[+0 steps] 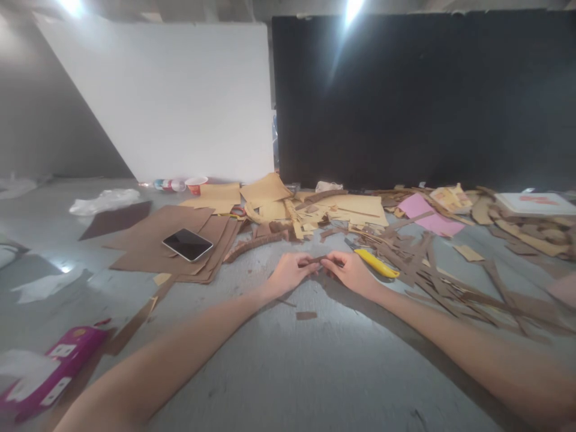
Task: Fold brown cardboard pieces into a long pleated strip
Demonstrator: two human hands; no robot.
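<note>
Both of my hands meet near the middle of the table. My left hand (292,273) pinches one end of a thin brown cardboard strip (312,261), and my right hand (344,269) pinches the other end. Fingers cover much of the strip. Just right of my right hand lies a yellow utility knife (377,263), its blade end pointing up and left. A small brown rectangular piece (306,315) rests on the table below my hands. Beyond my left hand is a curved, ridged brown cardboard strip (258,245).
Brown sheets (162,222) are stacked at left with a phone (187,245) on top. A purple tissue pack (56,372) lies front left. Cardboard scraps (418,270) cover the right side, near a pink sheet (427,213). White (180,102) and black (423,96) panels stand behind.
</note>
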